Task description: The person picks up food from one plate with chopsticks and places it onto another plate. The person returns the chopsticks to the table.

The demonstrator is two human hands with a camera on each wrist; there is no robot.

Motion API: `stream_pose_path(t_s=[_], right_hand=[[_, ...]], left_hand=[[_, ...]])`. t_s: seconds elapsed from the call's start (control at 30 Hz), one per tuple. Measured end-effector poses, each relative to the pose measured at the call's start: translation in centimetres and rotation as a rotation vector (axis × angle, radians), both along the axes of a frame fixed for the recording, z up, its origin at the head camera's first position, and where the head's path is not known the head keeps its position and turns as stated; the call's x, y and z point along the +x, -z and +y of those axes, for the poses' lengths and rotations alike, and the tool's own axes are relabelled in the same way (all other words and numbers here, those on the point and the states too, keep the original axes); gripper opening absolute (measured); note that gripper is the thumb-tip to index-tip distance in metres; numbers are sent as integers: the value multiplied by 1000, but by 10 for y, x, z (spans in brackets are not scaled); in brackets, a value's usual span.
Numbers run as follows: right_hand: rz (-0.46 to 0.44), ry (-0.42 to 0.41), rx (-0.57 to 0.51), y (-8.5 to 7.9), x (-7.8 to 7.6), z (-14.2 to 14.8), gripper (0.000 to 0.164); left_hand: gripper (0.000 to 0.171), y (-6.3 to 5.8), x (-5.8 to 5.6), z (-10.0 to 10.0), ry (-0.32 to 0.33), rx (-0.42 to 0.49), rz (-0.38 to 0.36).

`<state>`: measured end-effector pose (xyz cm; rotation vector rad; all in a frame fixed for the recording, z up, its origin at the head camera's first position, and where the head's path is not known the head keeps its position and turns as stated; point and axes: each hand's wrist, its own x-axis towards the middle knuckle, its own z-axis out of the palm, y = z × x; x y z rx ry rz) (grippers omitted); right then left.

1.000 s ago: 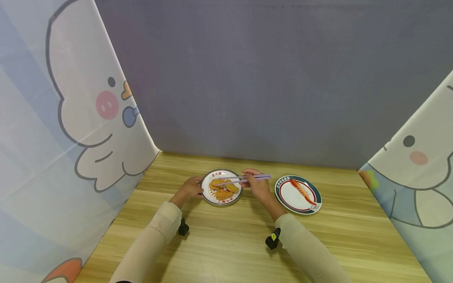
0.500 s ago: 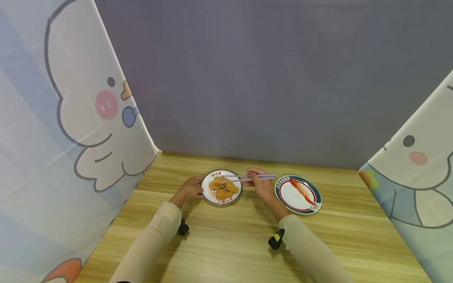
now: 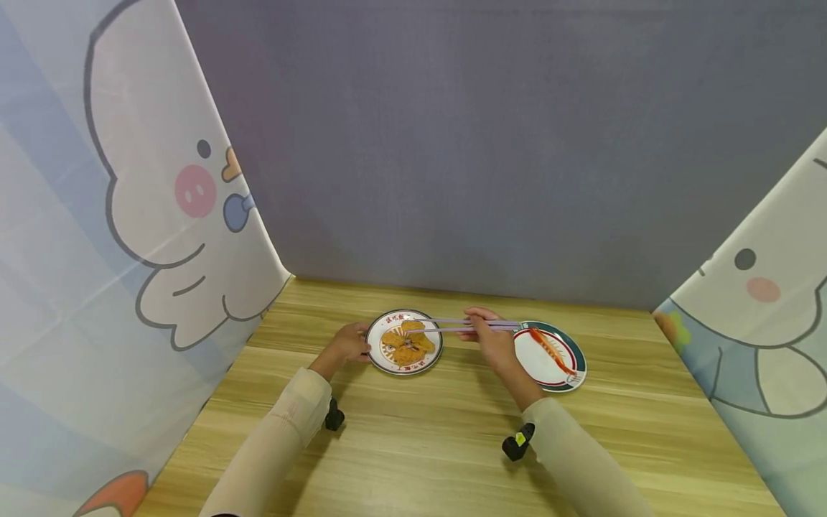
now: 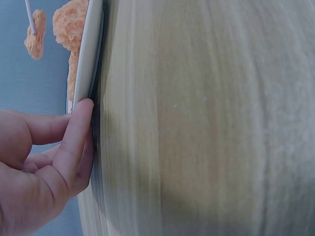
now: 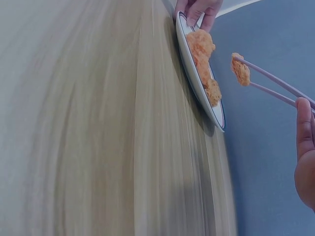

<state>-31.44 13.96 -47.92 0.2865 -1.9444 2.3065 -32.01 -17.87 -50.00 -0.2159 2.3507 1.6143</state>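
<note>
My left hand (image 3: 351,342) holds the near-left rim of a white plate (image 3: 376,346) with red lettering, thumb above and fingers at its outer edge. Several golden fried chicken pieces (image 5: 201,46) lie on that plate. In my right hand (image 3: 486,332) is a pair of pale purple chopsticks (image 5: 275,79). Their tips pinch one fried chicken piece (image 5: 240,70), raised clear of the plate in both wrist views. To the right, a green-rimmed plate (image 3: 536,359) bears an orange shrimp (image 3: 549,350); my right hand and the chopstick ends partly cover its left side.
Both plates stand on a wood-grain table (image 3: 413,445). A grey panel (image 3: 452,158) rises behind the table's far edge. Cartoon-printed cloths (image 3: 187,287) hang along both sides.
The right hand has moved rightward with the chopsticks, toward the green-rimmed plate. Their tips have shifted right over the chicken plate, with a piece now lifted. The left hand has stayed put.
</note>
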Motion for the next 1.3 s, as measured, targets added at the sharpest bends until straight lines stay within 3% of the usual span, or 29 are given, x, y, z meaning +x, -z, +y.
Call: stream_pose_path(t_s=[0.5, 0.97, 1.3], right_hand=[[-4, 49, -63, -5, 11, 29, 19], [35, 79, -111, -8, 20, 63, 32], [-8, 98, -103, -6, 25, 85, 39]], left_hand=[[64, 2, -1, 0, 3, -9, 10], [63, 0, 0, 0, 12, -21, 15], [62, 1, 0, 1, 19, -49, 28]])
